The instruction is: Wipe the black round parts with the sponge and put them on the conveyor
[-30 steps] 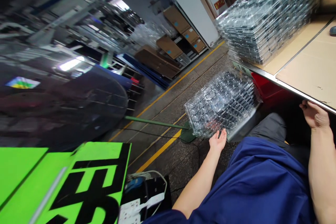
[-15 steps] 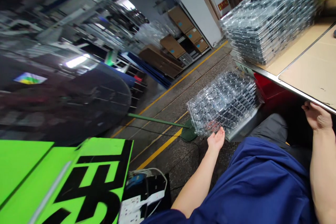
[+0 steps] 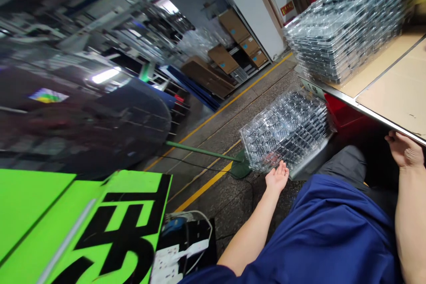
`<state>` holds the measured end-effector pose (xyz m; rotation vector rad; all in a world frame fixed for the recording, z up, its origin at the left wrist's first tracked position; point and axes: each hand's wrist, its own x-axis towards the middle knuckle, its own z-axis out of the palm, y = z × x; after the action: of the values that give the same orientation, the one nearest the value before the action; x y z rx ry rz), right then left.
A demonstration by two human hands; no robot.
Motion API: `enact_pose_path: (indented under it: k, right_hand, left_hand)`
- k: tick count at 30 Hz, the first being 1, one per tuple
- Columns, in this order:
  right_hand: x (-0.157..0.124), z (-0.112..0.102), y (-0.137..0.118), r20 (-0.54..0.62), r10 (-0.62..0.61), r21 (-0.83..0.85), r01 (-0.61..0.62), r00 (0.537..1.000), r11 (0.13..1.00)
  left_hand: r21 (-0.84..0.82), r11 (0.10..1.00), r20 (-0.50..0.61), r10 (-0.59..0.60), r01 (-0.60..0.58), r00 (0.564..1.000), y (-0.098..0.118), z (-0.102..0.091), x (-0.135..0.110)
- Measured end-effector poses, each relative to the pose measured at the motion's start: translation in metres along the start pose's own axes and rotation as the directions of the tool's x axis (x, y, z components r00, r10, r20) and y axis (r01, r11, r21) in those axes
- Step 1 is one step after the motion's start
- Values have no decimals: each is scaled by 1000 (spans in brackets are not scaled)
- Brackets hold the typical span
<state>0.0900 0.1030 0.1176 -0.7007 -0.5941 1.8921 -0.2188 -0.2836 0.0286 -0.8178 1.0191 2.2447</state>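
My left hand (image 3: 278,176) is stretched out low with its palm turned up and its fingers extended, holding nothing. Its fingertips are at the near lower corner of a stack of clear plastic compartment trays (image 3: 288,128); whether they touch it I cannot tell. This stack sits low, on a grey support beside the table. My right hand (image 3: 404,148) is at the near edge of the table (image 3: 396,86), fingers curled against the edge from below. Part of those fingers is hidden.
A taller stack of clear plastic trays (image 3: 342,31) stands on the table's far end. A large fan (image 3: 133,124) on a green pole (image 3: 203,151) is to the left. Near left are a bright green panel (image 3: 133,186) and a power strip (image 3: 166,262). Cardboard boxes (image 3: 234,26) stand farther back.
The view has shifted slightly, so everything appears a little farther right. Both hands keep almost the same places beside the low stack and the table edge.
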Motion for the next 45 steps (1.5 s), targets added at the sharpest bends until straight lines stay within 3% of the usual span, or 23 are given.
enact_pose_path:
  k: [35,45]
  right_hand:
    - [1,1,0,-32,-8,-4,8,999,1000]
    - [4,-4,0,5,-22,-9,22,1000,1000]
  left_hand:
    - [37,995,-18,92,-91,996,-8,14,-18]
    - [81,993,-68,88,-82,994,-5,19,-1]
